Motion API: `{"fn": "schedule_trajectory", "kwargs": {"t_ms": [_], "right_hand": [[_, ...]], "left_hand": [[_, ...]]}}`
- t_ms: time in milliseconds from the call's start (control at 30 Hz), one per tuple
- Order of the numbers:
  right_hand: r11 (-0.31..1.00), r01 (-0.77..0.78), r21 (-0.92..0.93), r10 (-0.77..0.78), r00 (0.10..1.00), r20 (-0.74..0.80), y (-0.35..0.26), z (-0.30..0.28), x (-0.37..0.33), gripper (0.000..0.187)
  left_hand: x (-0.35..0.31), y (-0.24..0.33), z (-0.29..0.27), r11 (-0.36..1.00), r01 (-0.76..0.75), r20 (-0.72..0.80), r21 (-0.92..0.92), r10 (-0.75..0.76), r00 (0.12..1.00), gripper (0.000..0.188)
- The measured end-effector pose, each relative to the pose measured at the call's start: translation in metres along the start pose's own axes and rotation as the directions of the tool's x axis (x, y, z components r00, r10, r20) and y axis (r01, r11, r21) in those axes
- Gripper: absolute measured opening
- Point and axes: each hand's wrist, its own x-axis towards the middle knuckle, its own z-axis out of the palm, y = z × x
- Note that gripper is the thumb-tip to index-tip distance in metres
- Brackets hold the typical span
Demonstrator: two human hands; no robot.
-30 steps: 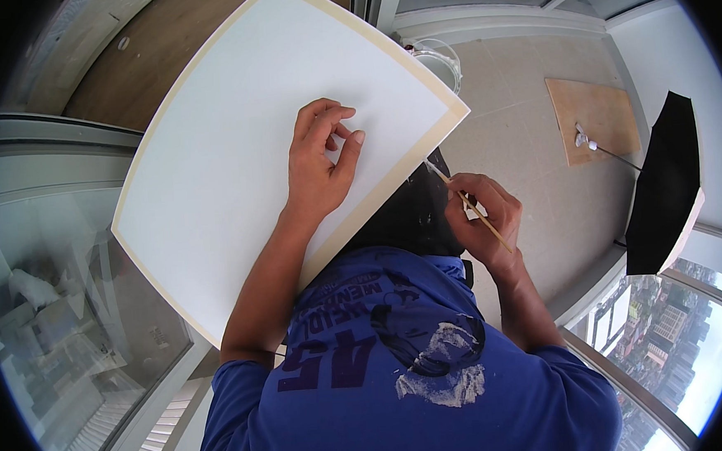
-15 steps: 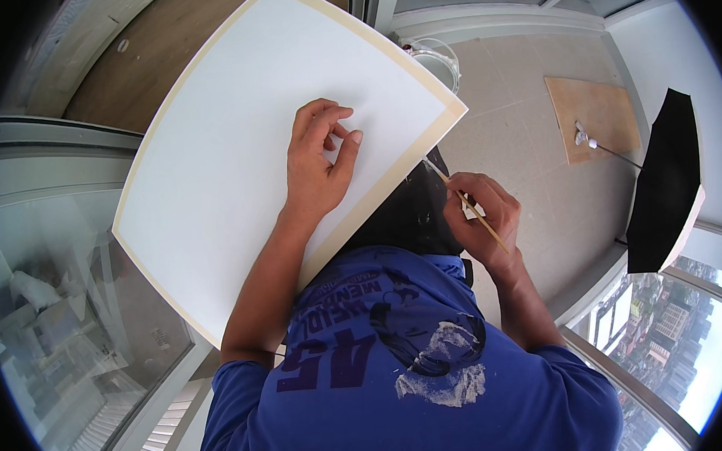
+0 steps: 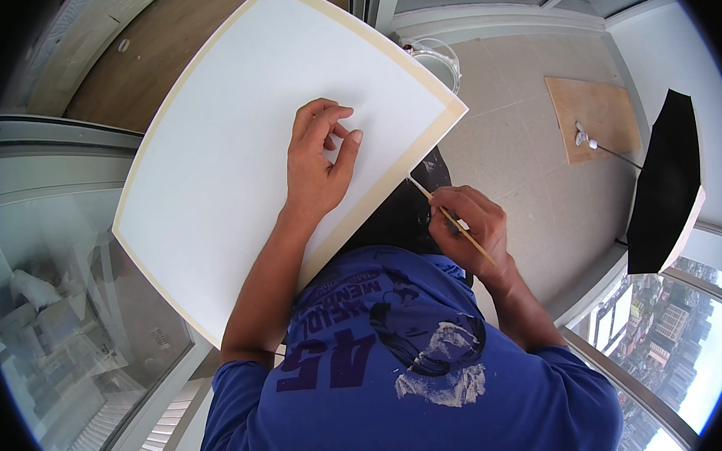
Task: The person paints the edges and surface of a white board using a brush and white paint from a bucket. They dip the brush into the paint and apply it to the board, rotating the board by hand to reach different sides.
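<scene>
A clear plastic bucket stands on the pale tiled floor just beyond the far corner of the work. Farther right, a flat wooden board lies on the tiles, with a thin long-handled tool resting across its near edge. A black umbrella-shaped reflector with a white rim stands near the glass wall, through which city buildings show far below. Wooden flooring begins behind a metal door track at upper left.
</scene>
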Motion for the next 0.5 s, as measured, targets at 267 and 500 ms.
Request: {"fn": "schedule_trajectory", "kwargs": {"t_ms": [267,500], "right_hand": [[0.996,-0.074,0.046,0.075,0.997,-0.005,-0.002,0.0,-0.003,0.021],[0.996,-0.088,-0.011,0.087,0.995,-0.048,0.008,-0.004,0.002,0.021]], "left_hand": [[0.0,0.0,0.0,1.0,-0.002,0.0,0.001,0.002,1.0,0.026],[0.0,0.001,0.0,1.0,-0.001,-0.002,-0.006,0.001,1.0,0.025]]}}
